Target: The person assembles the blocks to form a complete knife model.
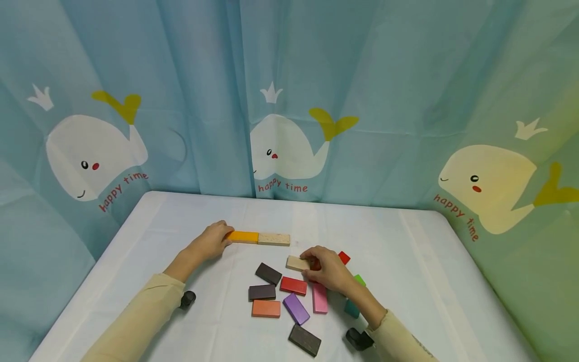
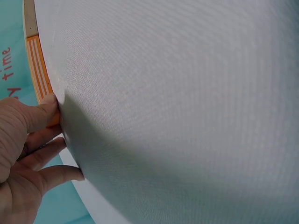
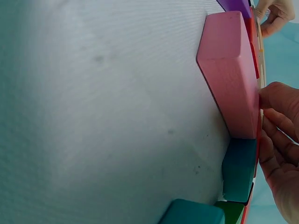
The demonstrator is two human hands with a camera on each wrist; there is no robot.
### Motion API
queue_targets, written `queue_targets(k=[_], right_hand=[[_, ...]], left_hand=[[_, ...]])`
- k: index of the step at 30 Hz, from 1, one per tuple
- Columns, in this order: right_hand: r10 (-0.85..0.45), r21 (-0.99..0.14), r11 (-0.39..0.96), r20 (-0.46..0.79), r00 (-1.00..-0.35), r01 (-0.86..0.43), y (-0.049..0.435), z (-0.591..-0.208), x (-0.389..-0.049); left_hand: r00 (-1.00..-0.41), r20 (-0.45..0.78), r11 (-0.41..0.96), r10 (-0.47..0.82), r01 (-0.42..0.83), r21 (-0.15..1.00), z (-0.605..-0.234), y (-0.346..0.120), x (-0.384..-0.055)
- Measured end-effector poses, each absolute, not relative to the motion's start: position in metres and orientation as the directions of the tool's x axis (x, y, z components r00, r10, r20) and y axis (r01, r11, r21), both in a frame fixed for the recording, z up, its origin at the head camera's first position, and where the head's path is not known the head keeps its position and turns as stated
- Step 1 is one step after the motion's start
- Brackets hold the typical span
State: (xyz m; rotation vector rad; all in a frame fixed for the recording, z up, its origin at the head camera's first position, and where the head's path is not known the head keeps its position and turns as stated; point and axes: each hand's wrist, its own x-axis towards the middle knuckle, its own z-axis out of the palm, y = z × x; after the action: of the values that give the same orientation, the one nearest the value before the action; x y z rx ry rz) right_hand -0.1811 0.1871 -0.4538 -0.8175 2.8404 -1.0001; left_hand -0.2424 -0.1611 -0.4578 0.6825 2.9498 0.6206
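Note:
My left hand (image 1: 212,241) pinches the left end of an orange block (image 1: 244,237); white stripes show on its side (image 2: 41,70) in the left wrist view. End to end with it lies a plain wooden block (image 1: 274,239), so the two make a straight row. Nearer the middle, my right hand (image 1: 327,269) has thumb and fingers around the right end of another plain wooden block (image 1: 296,263). A reddish block (image 1: 315,264) is partly hidden under that hand. Just below the right hand stands a pink block (image 1: 319,299), large in the right wrist view.
Nearer me lie a red block (image 1: 293,286), a purple block (image 1: 296,308), an orange-red block (image 1: 266,308) and several dark blocks (image 1: 305,340). Teal (image 1: 352,308), green (image 1: 360,280) and red (image 1: 345,257) blocks are partly behind the right arm. A whale-print curtain (image 1: 289,100) hangs behind the white table (image 1: 181,216).

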Motion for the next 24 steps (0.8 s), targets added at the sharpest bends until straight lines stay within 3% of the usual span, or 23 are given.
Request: queue_targets(k=[24], right_hand=[[-0.484,-0.608,0.639,0.159,-0.861,-0.471,0.198,-0.449,-0.202]], left_hand=[[-0.907,0.027,0.825,0.42,0.394,0.406,-0.459,-0.161,-0.243]])
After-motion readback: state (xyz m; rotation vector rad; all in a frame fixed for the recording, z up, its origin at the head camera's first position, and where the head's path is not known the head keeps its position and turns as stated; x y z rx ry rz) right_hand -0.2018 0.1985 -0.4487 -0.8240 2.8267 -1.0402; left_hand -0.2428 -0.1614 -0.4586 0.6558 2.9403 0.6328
